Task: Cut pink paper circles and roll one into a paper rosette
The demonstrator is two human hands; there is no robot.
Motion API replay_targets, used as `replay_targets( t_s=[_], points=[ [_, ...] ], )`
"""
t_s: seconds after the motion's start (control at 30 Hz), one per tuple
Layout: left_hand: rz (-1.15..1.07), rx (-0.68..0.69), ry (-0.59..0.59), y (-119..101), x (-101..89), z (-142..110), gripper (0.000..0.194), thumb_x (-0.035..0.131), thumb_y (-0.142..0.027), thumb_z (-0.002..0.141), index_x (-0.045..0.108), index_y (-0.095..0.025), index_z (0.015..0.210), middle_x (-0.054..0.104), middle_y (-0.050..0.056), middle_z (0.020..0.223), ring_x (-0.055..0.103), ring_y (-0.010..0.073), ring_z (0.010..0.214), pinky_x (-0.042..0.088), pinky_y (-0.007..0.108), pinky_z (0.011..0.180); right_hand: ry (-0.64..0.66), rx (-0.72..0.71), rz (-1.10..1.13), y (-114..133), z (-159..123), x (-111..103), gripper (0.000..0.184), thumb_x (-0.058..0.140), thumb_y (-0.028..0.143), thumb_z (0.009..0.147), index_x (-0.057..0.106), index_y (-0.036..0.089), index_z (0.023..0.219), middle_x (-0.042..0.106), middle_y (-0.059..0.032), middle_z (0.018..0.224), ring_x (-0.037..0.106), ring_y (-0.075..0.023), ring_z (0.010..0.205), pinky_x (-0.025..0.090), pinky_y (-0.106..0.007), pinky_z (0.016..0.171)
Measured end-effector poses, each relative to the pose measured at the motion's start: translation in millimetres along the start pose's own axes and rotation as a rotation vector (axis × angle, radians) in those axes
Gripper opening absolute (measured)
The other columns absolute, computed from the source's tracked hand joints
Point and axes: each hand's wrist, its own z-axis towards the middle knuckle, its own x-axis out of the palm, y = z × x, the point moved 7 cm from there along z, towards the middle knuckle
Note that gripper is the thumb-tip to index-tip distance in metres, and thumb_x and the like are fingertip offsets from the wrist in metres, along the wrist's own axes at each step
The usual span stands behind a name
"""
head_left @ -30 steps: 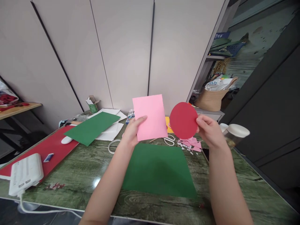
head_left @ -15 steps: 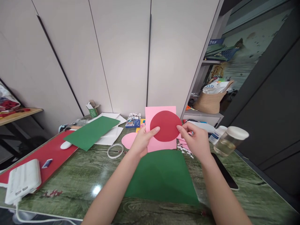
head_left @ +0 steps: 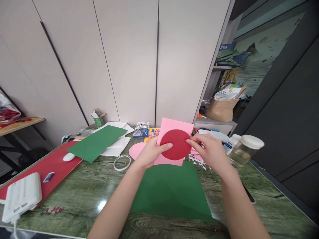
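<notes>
Green card lies flat on the worktop closest to me, under both grips, probably central for easy reach. Above it, I have the left grip closed on a pink sheet and a red disc together: thumb across the disc's face, fingers hidden behind, likely so the layers don't slide. My right grip pinches the disc's right edge, leaving most of its face uncovered (whether it catches the pink as well, I cannot tell from here). The disc lies in front of the tilted sheet, which shows above and below it. Beyond, a white ring and a rounded pink piece rest leftward, out of the way, I'd judge. Farther back, boxed markers stand near the cabinet doors.
</notes>
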Motion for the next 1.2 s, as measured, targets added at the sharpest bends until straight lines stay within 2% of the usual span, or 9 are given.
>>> replay_targets(
  t_s=[0.23, 0.53, 0.73, 0.93, 1.07, 1.2],
  points=[
    [0.085, 0.014, 0.02, 1.4, 1.8, 0.9, 0.029, 0.061, -0.03, 0.074, 0.063, -0.019, 0.101, 0.065, 0.01, 0.107, 0.061, 0.0242, 0.094, 0.048, 0.037, 0.081, -0.003, 0.01, -0.002, -3.5, -1.4, 1.4, 0.026, 0.048, 0.035, 0.087, 0.05, 0.02, 0.066, 0.056, 0.0033, 0.058, 0.048, -0.0131, 0.055, 0.032, -0.027, 0.062],
    [0.026, -0.023, 0.009, 3.9, -0.7, 0.9, 0.03, 0.062, -0.03, 0.074, 0.063, -0.018, 0.102, 0.064, 0.01, 0.11, 0.059, 0.0251, 0.101, 0.047, 0.036, 0.084, -0.053, 0.028, -0.01, -1.7, -0.1, 1.1, 0.027, 0.046, 0.036, 0.088, 0.049, 0.02, 0.066, 0.057, 0.0026, 0.059, 0.049, -0.0134, 0.056, 0.032, -0.027, 0.062],
    [-0.064, -0.033, -0.023, 4.5, -1.0, 0.4, 0.036, 0.063, -0.031, 0.074, 0.061, -0.018, 0.107, 0.064, 0.01, 0.11, 0.061, 0.0242, 0.097, 0.045, 0.038, 0.086, -0.072, 0.036, 0.007, 0.3, -1.4, 0.5, 0.028, 0.045, 0.035, 0.088, 0.047, 0.02, 0.064, 0.056, 0.0018, 0.058, 0.048, -0.0138, 0.055, 0.032, -0.027, 0.062],
    [-0.129, -0.073, -0.061, 6.0, -4.7, 0.2, 0.037, 0.062, -0.032, 0.075, 0.059, -0.015, 0.108, 0.063, 0.013, 0.111, 0.061, 0.0267, 0.097, 0.046, 0.04, 0.084, -0.057, 0.091, 0.06, 2.9, -1.6, 2.3, 0.03, 0.047, 0.037, 0.087, 0.048, 0.02, 0.062, 0.054, 0.0024, 0.055, 0.045, -0.013, 0.055, 0.032, -0.026, 0.062],
    [-0.18, -0.087, -0.049, 5.1, -6.0, -0.2, 0.036, 0.061, -0.03, 0.077, 0.058, -0.015, 0.11, 0.061, 0.014, 0.113, 0.061, 0.0275, 0.097, 0.048, 0.04, 0.081, -0.048, 0.247, 0.238, -9.5, -2.4, 4.4, 0.031, 0.049, 0.043, 0.083, 0.05, 0.02, 0.062, 0.054, 0.002, 0.054, 0.046, -0.0129, 0.054, 0.034, -0.025, 0.057],
    [-0.216, -0.091, -0.049, 4.8, -8.2, 0.3, 0.036, 0.06, -0.028, 0.077, 0.057, -0.014, 0.11, 0.061, 0.015, 0.113, 0.061, 0.0273, 0.097, 0.049, 0.04, 0.081, 0.115, 0.35, 0.628, -16.8, -2.6, 19.5, 0.026, 0.052, 0.043, 0.081, 0.058, 0.019, 0.076, 0.061, -0.0011, 0.065, 0.055, -0.0147, 0.061, 0.04, -0.026, 0.059]
  ],
)
